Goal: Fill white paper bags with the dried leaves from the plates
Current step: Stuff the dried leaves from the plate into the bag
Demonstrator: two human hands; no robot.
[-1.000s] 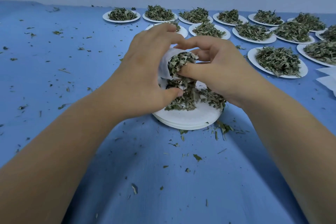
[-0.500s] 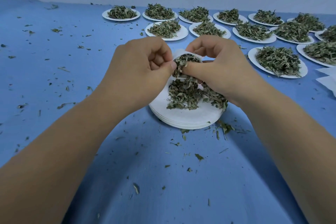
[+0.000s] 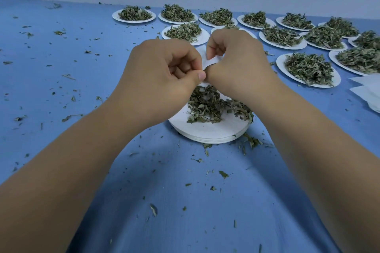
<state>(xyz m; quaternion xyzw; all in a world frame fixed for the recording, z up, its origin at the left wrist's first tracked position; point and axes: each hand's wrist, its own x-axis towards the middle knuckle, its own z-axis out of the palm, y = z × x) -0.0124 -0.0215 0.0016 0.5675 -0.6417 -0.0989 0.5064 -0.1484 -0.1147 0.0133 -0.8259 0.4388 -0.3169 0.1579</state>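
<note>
Head view: bag mouth pinched between both hands.
The left hand (image 3: 164,72) and right hand (image 3: 236,63), fingers curled, pinch the white bag (image 3: 212,61) just above the near plate (image 3: 216,130), where leaves (image 3: 205,104) lie heaped. The mouth is probably being folded shut — its fill is hidden. Next calls for a firm crease without spilling.

A person's two bare arms and hands, seen from the wearer's own viewpoint. The left forearm (image 3: 67,170) and the right forearm (image 3: 320,150) are uncovered along their whole visible length, looming broad near the camera and narrowing to the wrists. The left hand (image 3: 162,72) and right hand (image 3: 236,63) are likewise bare. The left thumb's nail (image 3: 202,76) is short, rounded and plain.
</note>
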